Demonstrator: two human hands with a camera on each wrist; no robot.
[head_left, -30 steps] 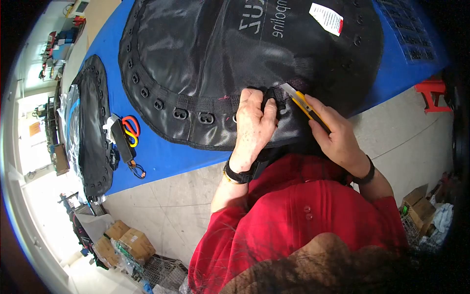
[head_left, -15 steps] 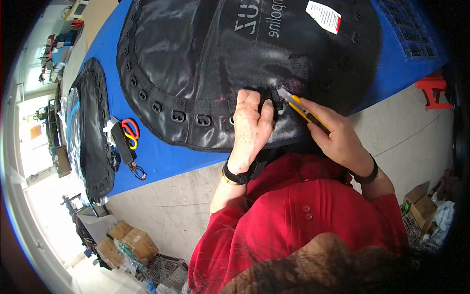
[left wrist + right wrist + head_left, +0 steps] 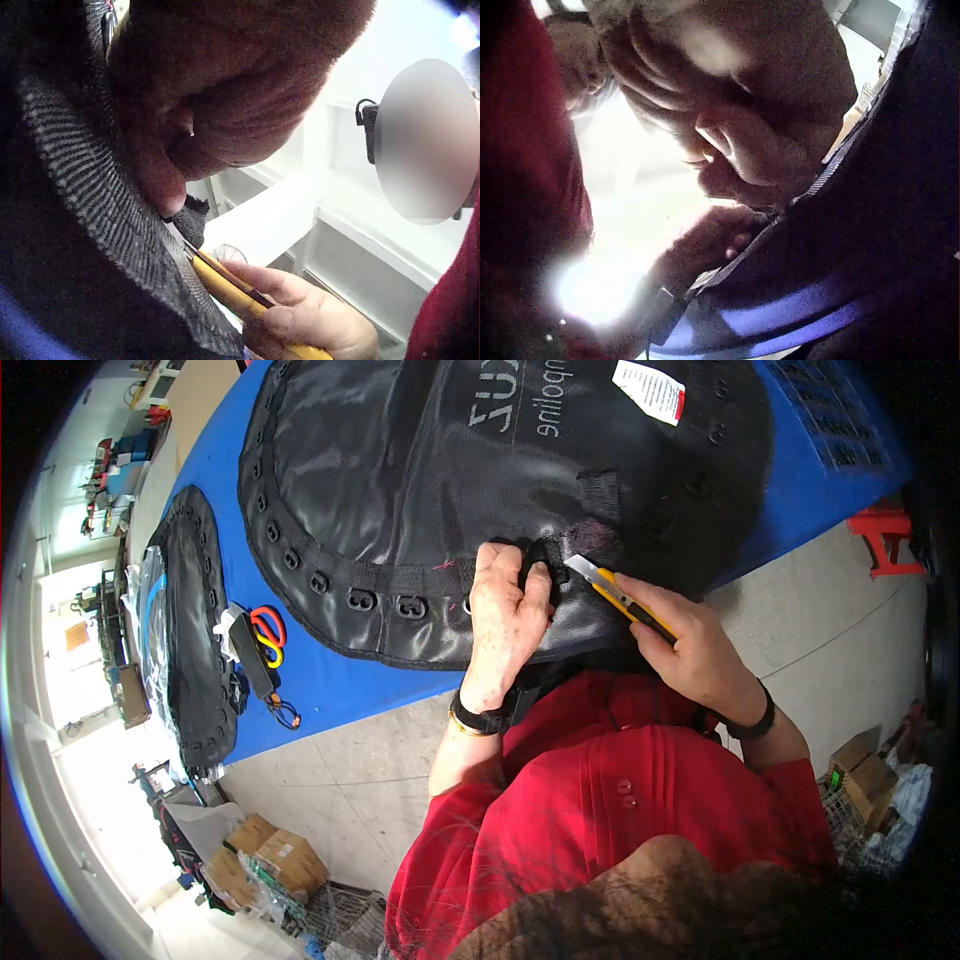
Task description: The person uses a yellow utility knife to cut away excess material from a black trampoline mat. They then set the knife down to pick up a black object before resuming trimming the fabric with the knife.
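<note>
A black trampoline mat (image 3: 360,480) with plastic rings along its edge lies on the blue-covered table. Near its front edge the left hand (image 3: 508,615) grips a fold of the mat's edge, a dark piece showing between thumb and fingers. The right hand (image 3: 695,650) holds a yellow utility knife (image 3: 622,600), blade extended, its tip at the webbing just right of the left thumb. In the left wrist view the knife (image 3: 232,291) points at the ribbed webbing (image 3: 97,191) beside the left hand's fingertip. The right wrist view is dark and blurred around the hands.
On the blue table (image 3: 320,695), left of the mat, lie scissors with red and yellow handles (image 3: 268,635) and a second black mat (image 3: 190,630). A red stool (image 3: 885,545) stands beyond the table at right. Cardboard boxes (image 3: 290,860) are at lower left.
The mat has shifted slightly left in the head view, and the left hand with it. The knife stays in the right hand, its blade still close by the left thumb.
</note>
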